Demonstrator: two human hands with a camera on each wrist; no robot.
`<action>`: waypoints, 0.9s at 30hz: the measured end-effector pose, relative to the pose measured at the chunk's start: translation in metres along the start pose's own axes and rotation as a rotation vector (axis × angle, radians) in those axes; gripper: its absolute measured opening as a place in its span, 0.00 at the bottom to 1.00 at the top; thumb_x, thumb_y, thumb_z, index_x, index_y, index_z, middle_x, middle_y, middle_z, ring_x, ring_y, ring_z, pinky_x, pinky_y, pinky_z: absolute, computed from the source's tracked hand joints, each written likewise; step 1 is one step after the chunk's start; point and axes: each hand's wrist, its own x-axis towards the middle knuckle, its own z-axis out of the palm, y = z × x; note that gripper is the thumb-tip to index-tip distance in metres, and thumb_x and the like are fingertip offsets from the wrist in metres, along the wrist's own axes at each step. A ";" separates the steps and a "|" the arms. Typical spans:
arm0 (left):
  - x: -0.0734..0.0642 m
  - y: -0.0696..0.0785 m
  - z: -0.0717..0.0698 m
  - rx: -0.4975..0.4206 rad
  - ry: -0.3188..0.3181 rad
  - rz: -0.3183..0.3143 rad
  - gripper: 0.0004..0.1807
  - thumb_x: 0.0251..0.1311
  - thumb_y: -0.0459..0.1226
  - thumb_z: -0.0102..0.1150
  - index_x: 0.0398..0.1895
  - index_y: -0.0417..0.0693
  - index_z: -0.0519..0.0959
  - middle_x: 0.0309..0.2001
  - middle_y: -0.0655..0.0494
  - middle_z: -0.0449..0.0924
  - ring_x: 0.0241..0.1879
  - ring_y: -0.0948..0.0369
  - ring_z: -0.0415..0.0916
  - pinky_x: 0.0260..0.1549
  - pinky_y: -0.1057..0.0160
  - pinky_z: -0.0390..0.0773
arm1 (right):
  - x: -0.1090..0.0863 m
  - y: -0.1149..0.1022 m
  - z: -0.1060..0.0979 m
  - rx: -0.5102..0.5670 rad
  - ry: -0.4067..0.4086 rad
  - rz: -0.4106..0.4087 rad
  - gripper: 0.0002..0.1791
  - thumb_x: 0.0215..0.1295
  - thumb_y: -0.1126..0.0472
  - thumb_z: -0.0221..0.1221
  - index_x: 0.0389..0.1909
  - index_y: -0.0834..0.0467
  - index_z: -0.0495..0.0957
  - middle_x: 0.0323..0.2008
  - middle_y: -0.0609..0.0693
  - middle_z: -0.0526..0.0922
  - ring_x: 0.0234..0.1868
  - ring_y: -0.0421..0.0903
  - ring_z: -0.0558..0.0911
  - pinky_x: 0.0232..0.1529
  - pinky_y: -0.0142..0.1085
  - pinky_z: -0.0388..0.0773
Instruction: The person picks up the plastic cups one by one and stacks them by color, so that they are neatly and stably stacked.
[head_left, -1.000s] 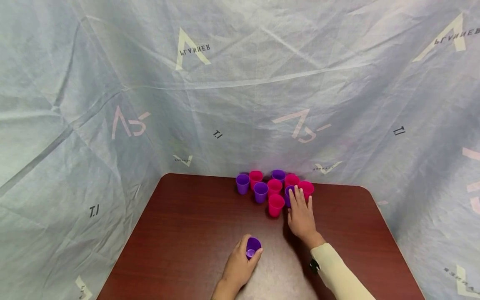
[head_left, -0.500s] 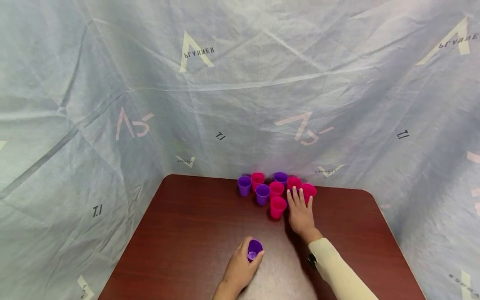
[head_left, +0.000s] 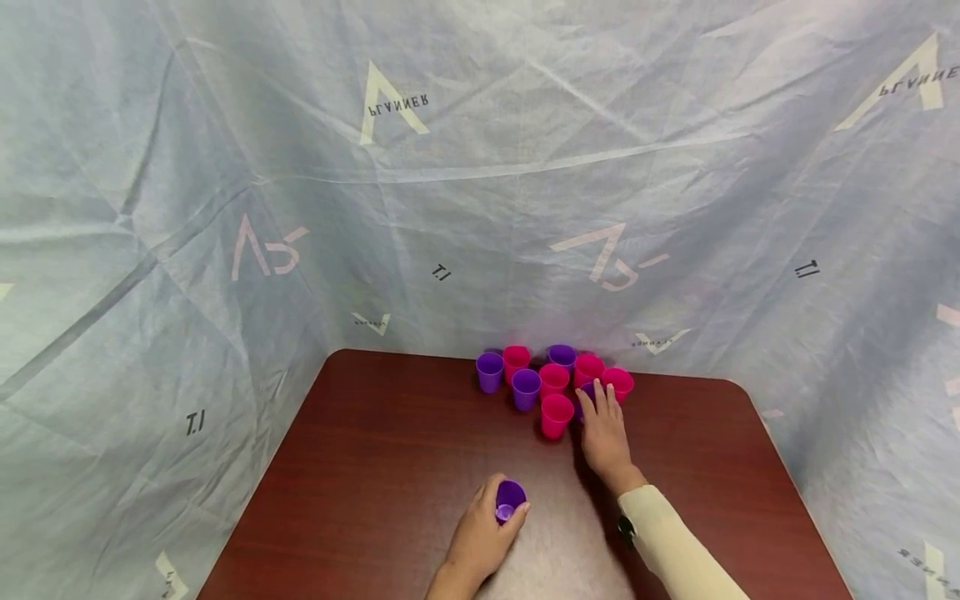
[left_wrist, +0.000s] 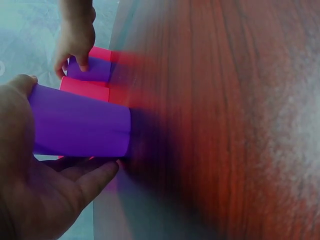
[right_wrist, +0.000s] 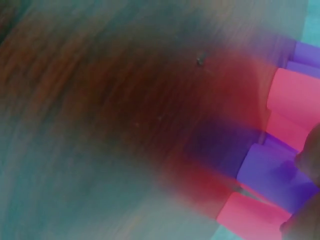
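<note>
My left hand [head_left: 477, 533] holds a purple cup [head_left: 512, 498] near the middle front of the table, mouth up, thumb on one side and fingers on the other. In the left wrist view this cup [left_wrist: 82, 122] lies sideways across the picture, close over the wood. My right hand [head_left: 606, 433] reaches to the cluster and grips another purple cup [head_left: 586, 407] from above, its fingers covering part of the rim. Thumb and fingertip sit against that purple cup [right_wrist: 272, 175] in the right wrist view. A pink cup [head_left: 556, 417] stands just left of it.
Several more pink and purple cups stand upright along the back of the brown table [head_left: 360, 467], among them a purple cup [head_left: 490, 372] at the left end and a pink cup [head_left: 619, 382] at the right. A grey printed sheet [head_left: 480, 208] hangs behind.
My right hand's fingers were spread over the purple cup; they have drawn in and back a little, now gripping it. The left hand keeps its hold. The head view shifted slightly at first.
</note>
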 end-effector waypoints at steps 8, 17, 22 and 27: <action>-0.001 0.000 0.000 0.002 -0.014 -0.002 0.31 0.69 0.60 0.62 0.65 0.51 0.73 0.52 0.54 0.84 0.48 0.55 0.86 0.42 0.57 0.86 | -0.003 0.005 0.004 0.041 0.108 -0.035 0.20 0.67 0.73 0.56 0.60 0.63 0.74 0.72 0.75 0.68 0.73 0.77 0.66 0.74 0.68 0.66; -0.002 0.000 -0.001 0.005 -0.009 0.010 0.31 0.69 0.60 0.63 0.64 0.51 0.73 0.52 0.53 0.85 0.46 0.54 0.87 0.40 0.57 0.85 | -0.010 -0.003 -0.010 0.077 0.123 0.045 0.22 0.64 0.71 0.64 0.59 0.59 0.74 0.66 0.70 0.69 0.68 0.72 0.68 0.65 0.68 0.72; -0.001 -0.002 -0.001 0.004 -0.027 -0.013 0.32 0.69 0.61 0.62 0.66 0.52 0.73 0.53 0.53 0.85 0.46 0.53 0.87 0.40 0.56 0.85 | -0.012 -0.009 -0.018 0.094 0.145 0.099 0.21 0.69 0.65 0.63 0.61 0.57 0.74 0.64 0.68 0.69 0.67 0.71 0.67 0.62 0.68 0.72; 0.000 -0.002 0.000 0.018 -0.027 -0.026 0.32 0.68 0.62 0.62 0.65 0.53 0.73 0.51 0.53 0.87 0.44 0.53 0.88 0.38 0.57 0.84 | -0.015 -0.017 -0.028 0.150 0.250 0.125 0.20 0.68 0.63 0.62 0.60 0.59 0.74 0.62 0.69 0.67 0.64 0.72 0.66 0.59 0.66 0.69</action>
